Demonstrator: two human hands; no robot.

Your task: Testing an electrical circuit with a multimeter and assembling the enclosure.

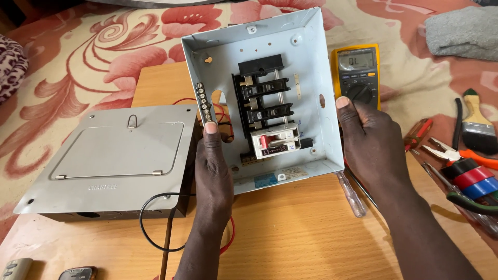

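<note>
My left hand grips the left wall of the open metal box, thumb pressed flat along its edge by the terminal strip, the other fingers hidden behind. My right hand clasps the right wall, thumb on the rim, palm outside. Both forearms reach up from below, holding the box tilted upright on the wooden surface. Inside sits a white breaker. A grey cover lies left; a yellow meter lies just right.
</note>
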